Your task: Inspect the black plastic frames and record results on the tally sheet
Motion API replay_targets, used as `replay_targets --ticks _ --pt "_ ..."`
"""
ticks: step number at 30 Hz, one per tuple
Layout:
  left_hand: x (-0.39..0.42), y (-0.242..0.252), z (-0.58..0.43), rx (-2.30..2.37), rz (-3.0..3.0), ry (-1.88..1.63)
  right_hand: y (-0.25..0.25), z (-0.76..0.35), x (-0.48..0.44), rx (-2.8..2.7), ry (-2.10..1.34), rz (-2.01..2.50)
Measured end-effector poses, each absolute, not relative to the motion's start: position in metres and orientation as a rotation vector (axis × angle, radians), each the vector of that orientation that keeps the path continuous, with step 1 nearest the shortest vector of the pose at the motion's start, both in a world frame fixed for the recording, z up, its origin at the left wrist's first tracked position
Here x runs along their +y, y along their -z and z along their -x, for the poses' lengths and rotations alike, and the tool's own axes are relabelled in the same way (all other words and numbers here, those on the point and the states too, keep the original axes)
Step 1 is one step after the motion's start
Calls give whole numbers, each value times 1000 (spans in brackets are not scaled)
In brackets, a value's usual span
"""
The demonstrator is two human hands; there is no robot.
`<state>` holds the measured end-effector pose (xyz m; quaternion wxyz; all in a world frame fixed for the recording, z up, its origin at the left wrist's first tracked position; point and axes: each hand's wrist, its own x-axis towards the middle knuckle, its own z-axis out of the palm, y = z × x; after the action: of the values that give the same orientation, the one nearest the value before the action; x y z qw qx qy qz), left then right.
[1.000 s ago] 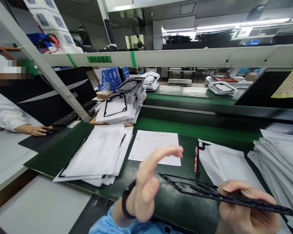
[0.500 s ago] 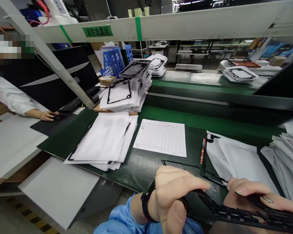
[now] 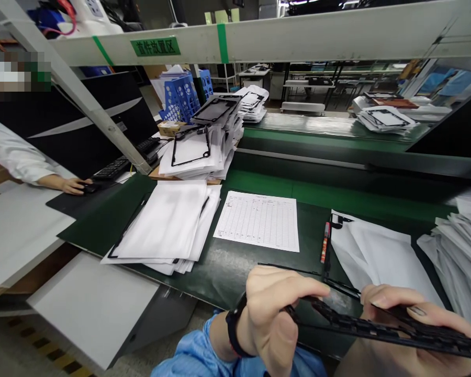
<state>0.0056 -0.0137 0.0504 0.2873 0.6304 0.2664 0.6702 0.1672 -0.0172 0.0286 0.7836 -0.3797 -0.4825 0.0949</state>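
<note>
Between both hands, low at the right, I hold a thin black plastic frame (image 3: 380, 331) tilted above the bench. My left hand (image 3: 277, 311), with a dark band at the wrist, is closed around its left end. My right hand (image 3: 412, 309) grips the far right side, fingers bent over the edge; part of that hand lies behind the frame. Just beyond them, white sheets (image 3: 384, 256) lie on the green bench, with black frame parts at their left edge. A red marker (image 3: 325, 242) rests beside those sheets.
A printed form (image 3: 259, 222) lies mid-bench. White sheets with frames are stacked at the left (image 3: 163, 222), and a taller stack (image 3: 196, 152) stands behind. More sheets (image 3: 455, 251) pile up at the right edge. A co-worker's hand (image 3: 76, 186) rests on a mouse. A white beam (image 3: 298, 39) crosses above.
The held frame has tilted slightly, its near long edge now showing flatter and a little higher. Both hands have shifted slightly left and keep their grip.
</note>
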Motion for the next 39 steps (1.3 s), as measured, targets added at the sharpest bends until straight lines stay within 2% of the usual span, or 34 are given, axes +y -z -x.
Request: replay_targets --ticks 3,8,12,17,23,29,35,39 --pt "-9 -44 -6 700 -1750 -1828 -33 -161 -19 -1098 -35 752" --pt "-5 -40 -12 1270 -1972 -2126 -29 -163 -31 -1398 154 886" --pt "-8 -51 -17 995 -2245 -1949 -34 -161 -40 -1666 279 934" --pt "-11 -57 -18 805 -2141 -1995 -52 -159 -51 -1775 230 1000" --pt "-16 -53 -17 850 -1969 -2003 -78 -158 -50 -1980 334 1068" --pt "-18 -51 -20 901 -1909 -1950 -77 -154 -53 -1956 383 1133" --pt "-7 -49 -17 841 -1734 -2075 -80 -156 -48 -1983 380 1151" --pt "9 -48 3 856 -1260 -2358 -67 -200 -46 -1949 321 1244"
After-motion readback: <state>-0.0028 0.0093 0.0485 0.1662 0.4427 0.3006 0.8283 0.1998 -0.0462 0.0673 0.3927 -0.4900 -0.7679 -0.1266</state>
